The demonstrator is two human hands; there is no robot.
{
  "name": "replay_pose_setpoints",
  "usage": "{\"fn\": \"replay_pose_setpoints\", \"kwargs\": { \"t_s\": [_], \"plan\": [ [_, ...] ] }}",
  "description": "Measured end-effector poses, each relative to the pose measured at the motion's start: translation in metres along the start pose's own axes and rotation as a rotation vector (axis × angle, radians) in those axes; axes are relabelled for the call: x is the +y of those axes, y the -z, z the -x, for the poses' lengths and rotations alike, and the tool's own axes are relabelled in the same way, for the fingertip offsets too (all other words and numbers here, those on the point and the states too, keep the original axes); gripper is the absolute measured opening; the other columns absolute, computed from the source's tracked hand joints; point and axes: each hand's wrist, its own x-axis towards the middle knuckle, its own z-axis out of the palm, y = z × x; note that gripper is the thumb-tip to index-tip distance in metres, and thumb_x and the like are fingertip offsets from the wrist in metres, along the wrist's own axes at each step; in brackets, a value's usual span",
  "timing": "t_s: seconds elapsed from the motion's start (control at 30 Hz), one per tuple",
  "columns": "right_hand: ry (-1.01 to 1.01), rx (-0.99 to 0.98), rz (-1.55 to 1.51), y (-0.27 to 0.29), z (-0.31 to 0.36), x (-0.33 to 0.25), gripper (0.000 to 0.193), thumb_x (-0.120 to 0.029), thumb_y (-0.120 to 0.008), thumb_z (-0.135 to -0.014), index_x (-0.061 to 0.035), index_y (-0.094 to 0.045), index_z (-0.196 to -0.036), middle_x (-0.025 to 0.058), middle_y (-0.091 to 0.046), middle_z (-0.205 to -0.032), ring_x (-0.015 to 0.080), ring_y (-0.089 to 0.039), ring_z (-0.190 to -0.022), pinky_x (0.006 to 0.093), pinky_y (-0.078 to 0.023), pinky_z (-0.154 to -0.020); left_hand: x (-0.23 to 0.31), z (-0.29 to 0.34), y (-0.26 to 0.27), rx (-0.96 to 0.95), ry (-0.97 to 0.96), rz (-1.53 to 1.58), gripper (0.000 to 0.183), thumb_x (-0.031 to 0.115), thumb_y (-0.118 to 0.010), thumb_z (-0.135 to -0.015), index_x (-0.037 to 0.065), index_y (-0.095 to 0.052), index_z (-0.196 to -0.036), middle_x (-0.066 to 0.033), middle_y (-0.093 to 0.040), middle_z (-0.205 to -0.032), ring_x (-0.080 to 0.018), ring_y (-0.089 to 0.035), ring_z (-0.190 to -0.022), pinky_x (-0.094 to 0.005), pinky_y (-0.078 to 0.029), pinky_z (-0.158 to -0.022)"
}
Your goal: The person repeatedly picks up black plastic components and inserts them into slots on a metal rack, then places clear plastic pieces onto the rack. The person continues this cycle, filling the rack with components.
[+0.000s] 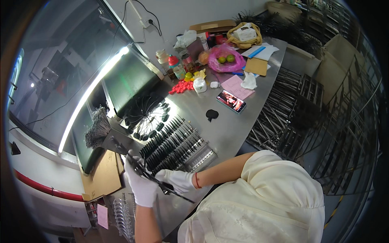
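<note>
My left hand (141, 185), in a white glove, is closed around a long, thin black rack-like piece (152, 176) that slants down to the right. My right hand (177, 180), gloved as well, meets the same piece near its lower part with its fingers bent. What kind of piece it is, I cannot tell. Just beyond the hands stand rows of slim black parts (166, 141) in a metal rack (200, 158). Behind them, more black parts form a ring (146, 116) over a brightly lit patch.
On the metal table (202, 121) lie a phone (231, 101) with a lit screen, a black pad (211, 115), red pieces (181, 87) and a pink bag (227, 58) with green fruit. Left are a bundle of thin wires (97, 127) and a bright tube lamp (91, 99). Metal racks (279, 111) stand right.
</note>
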Motion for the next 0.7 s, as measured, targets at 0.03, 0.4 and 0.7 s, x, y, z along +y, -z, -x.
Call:
{"fn": "replay_pose_setpoints", "kwargs": {
  "t_s": [0.03,0.4,0.7],
  "plan": [
    [-0.152,-0.146,-0.804,0.006,0.006,0.003,0.027,-0.001,-0.062,-0.086,-0.0030,-0.063,-0.114,0.0072,-0.057,-0.104,0.0215,-0.059,-0.098,0.0340,-0.049,-0.085,0.000,-0.006,0.006,-0.076,0.034,-0.004,0.114,0.017,-0.099,-0.057,0.003,-0.037,-0.152,-0.0058,-0.053,-0.117,-0.0176,-0.056,-0.102,-0.0319,-0.050,-0.092],
    [-1.087,-0.672,-3.108,0.027,0.021,0.050,0.017,-0.017,-0.063,-0.101,-0.0084,-0.062,-0.115,0.0023,-0.067,-0.094,0.0141,-0.066,-0.087,0.0324,-0.057,-0.073,0.023,-0.014,0.000,-0.082,-0.421,-0.592,0.093,0.014,-0.093,-0.059,0.000,-0.049,-0.140,-0.0205,-0.052,-0.127,-0.0397,-0.055,-0.117,-0.0453,-0.049,-0.100],
    [-1.114,-0.567,-3.109,0.028,0.036,0.069,0.054,-0.003,-0.067,-0.091,-0.0047,-0.050,-0.142,0.0025,-0.063,-0.108,0.0109,-0.063,-0.097,0.0272,-0.053,-0.084,-0.014,-0.041,0.008,-0.160,-0.343,-0.389,0.103,0.028,-0.095,-0.058,0.003,-0.045,-0.144,-0.0212,-0.051,-0.129,-0.0420,-0.056,-0.113,-0.0462,-0.051,-0.096]
  ]
}}
